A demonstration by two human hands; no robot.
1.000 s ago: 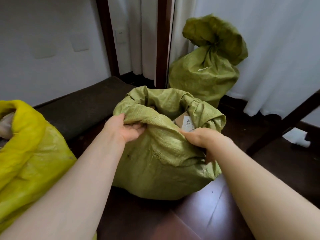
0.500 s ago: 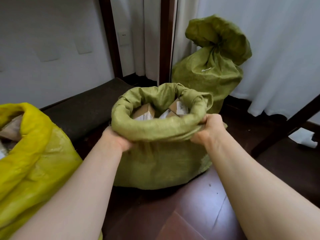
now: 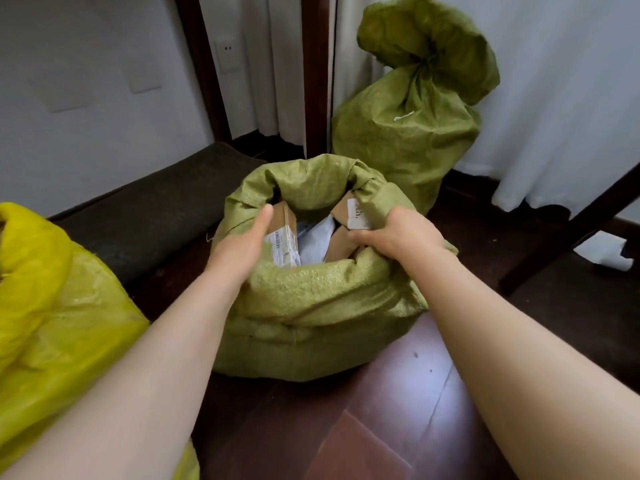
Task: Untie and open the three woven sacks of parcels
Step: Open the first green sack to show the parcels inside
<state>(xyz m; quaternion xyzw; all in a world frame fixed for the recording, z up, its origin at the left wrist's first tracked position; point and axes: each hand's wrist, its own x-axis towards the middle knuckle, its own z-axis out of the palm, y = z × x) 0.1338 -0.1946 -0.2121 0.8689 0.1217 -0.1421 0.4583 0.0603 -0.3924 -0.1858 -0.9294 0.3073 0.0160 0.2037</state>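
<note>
Green sack (image 3: 322,306) centre frame, mouth open, cardboard parcels (image 3: 284,221) showing. My right hand (image 3: 398,237) is fisted on the right rim; left hand (image 3: 239,247) on the left rim, thumb straight, fingers hidden, can't tell if gripping. I'd roll the rim outward evenly on both sides, clear of box corners; tied sack (image 3: 408,133) upper right comes next.

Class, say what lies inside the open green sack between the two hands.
Inside the open green sack: a labelled cardboard box, a second box, a pale mailer. Whatever lies beneath is hidden.
</note>
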